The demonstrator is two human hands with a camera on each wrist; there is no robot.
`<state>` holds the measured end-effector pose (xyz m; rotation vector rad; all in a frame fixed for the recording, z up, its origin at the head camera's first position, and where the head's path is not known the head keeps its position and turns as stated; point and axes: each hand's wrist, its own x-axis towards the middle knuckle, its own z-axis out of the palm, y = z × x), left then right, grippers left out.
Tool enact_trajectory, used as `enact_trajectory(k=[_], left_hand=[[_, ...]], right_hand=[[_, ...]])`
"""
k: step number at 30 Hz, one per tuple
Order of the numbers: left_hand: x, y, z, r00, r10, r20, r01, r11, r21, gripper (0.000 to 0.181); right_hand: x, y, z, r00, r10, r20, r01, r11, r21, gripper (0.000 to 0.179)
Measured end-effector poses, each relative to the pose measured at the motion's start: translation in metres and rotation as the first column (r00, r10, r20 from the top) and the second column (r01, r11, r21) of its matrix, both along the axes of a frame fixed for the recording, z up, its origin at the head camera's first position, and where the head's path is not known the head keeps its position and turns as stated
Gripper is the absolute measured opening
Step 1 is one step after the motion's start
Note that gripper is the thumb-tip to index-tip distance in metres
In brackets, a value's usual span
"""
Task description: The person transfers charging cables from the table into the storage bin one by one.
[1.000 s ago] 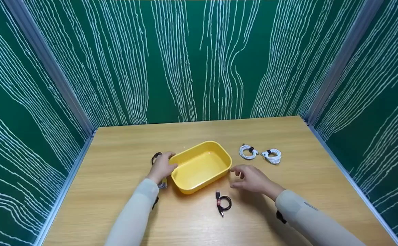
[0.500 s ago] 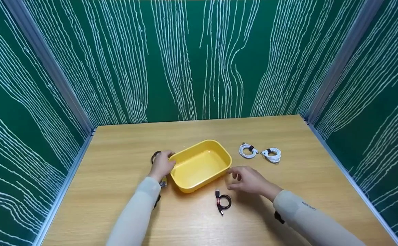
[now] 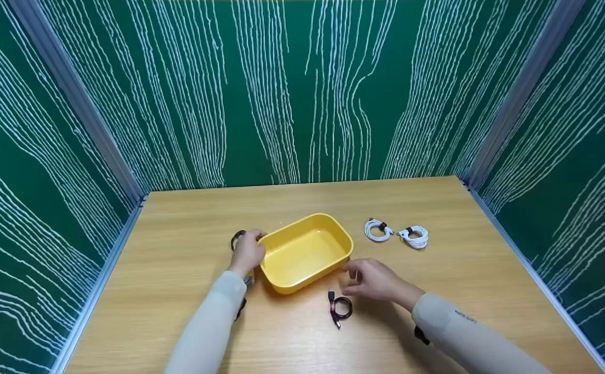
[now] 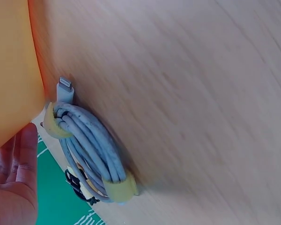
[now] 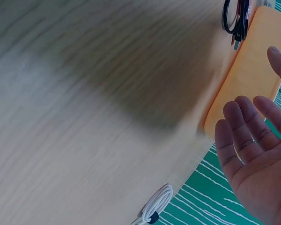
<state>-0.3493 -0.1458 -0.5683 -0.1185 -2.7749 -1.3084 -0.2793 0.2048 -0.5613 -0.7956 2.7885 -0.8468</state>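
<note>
My left hand grips the left end of a yellow plastic bin, its thumb over the rim and its fingers outside. The bin has nothing in it. In the left wrist view, a grey cable coiled with yellow straps lies close by the bin, a Lightning plug at its end. My right hand hovers beside the bin's near right side, fingers loosely bent and holding nothing. Just left of those fingers, a coiled black USB cable with a red tie lies on the table.
Two white coiled cables, one looser and one thicker, lie right of the bin on the wooden table. A dark coil is partly hidden behind the left hand. Green walls with white lines enclose the back and sides.
My right hand has moved slightly left and toward me, from the bin's right corner to near the black cable. The left hand still holds the bin, which has hardly moved.
</note>
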Motion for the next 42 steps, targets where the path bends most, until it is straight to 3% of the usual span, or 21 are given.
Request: enact_trajectory(k=[9, 23, 35, 42], left_hand=[[0.001, -0.001, -0.003, 1.0, 0.021, 0.0, -0.021, 0.997, 0.075, 0.032], [0.001, 0.0, -0.003, 0.999, 0.035, 0.022, -0.036, 0.997, 0.065, 0.031], [0.0, 0.001, -0.003, 0.997, 0.051, 0.06, -0.054, 0.998, 0.038, 0.034], [-0.001, 0.003, -0.001, 0.997, 0.056, 0.051, -0.058, 0.998, 0.029, 0.033]], right_hand=[[0.004, -0.006, -0.007, 0.999, 0.014, 0.033, -0.015, 1.0, 0.021, 0.044], [0.006, -0.011, -0.012, 0.994, 0.055, 0.089, -0.058, 0.998, 0.025, 0.042], [0.007, -0.013, -0.018, 0.994, 0.104, 0.045, -0.106, 0.994, 0.037, 0.034], [0.005, -0.015, -0.021, 0.99, 0.102, 0.097, -0.105, 0.994, 0.026, 0.026]])
